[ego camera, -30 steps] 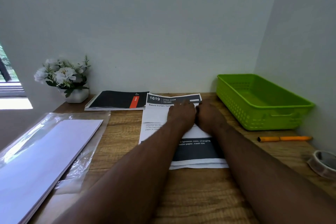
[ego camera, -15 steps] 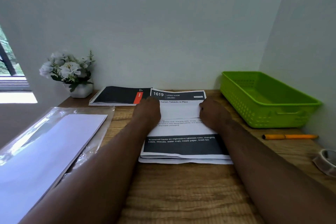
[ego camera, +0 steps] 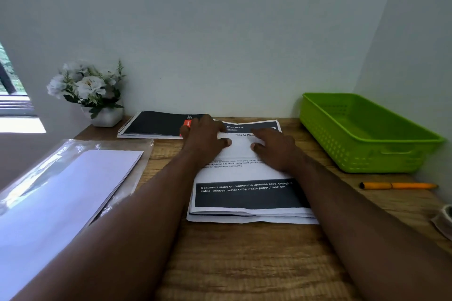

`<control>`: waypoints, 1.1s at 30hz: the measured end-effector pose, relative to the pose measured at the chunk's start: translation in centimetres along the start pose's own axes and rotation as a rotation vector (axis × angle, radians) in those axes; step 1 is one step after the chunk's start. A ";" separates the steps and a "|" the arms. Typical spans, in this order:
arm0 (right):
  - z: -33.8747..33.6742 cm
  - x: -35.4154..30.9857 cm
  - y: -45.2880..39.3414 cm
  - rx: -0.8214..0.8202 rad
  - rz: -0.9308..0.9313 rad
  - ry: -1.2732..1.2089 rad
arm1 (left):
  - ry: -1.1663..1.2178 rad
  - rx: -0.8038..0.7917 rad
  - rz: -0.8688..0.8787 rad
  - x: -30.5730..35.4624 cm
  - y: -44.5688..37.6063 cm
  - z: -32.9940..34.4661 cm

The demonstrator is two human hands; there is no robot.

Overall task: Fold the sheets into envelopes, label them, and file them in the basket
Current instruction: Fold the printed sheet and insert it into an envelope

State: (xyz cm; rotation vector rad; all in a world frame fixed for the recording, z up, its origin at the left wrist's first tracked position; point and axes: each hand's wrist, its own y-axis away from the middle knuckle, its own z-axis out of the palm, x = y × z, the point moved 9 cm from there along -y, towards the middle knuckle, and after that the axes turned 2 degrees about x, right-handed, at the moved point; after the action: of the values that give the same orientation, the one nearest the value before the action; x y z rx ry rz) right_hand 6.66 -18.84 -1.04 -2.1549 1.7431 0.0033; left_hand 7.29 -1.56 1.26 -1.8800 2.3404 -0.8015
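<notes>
Pressing flat-fingered, left hand (ego camera: 204, 139) and right hand (ego camera: 274, 148) hold down the printed sheets (ego camera: 247, 193) (neither grips), between spiral notebook (ego camera: 156, 124) and green basket (ego camera: 362, 134).

- A small desk corner for paperwork, in a home or an office; which one cannot be told.
- A wooden desk (ego camera: 244, 264) fills the lower frame, pushed against plain pale walls (ego camera: 220, 32).
- At centre lie printed sheets (ego camera: 247, 193), with a spiral notebook (ego camera: 154, 124) behind them.
- At right stand a green basket (ego camera: 367, 139) and an orange pen (ego camera: 398, 186).
- At upper left stands a pot of white flowers (ego camera: 90, 90) beside a window (ego camera: 12, 95).
</notes>
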 end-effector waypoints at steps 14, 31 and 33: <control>-5.4 -3.3 1.3 0.435 -0.283 -0.057 | -0.051 0.385 0.196 3.7 1.9 -3.9; 1.3 -3.7 -0.1 -0.082 0.004 0.157 | -0.093 -0.322 0.138 3.0 1.3 4.9; 1.2 -3.8 -0.1 -0.080 0.004 0.175 | -0.090 -0.336 0.134 2.9 1.3 5.1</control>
State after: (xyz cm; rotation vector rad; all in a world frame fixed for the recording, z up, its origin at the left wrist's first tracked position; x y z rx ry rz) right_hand 6.09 -14.89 -1.30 -2.2696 1.8720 -0.1198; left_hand 7.02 -5.96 -2.85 -1.7936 2.6405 -0.3202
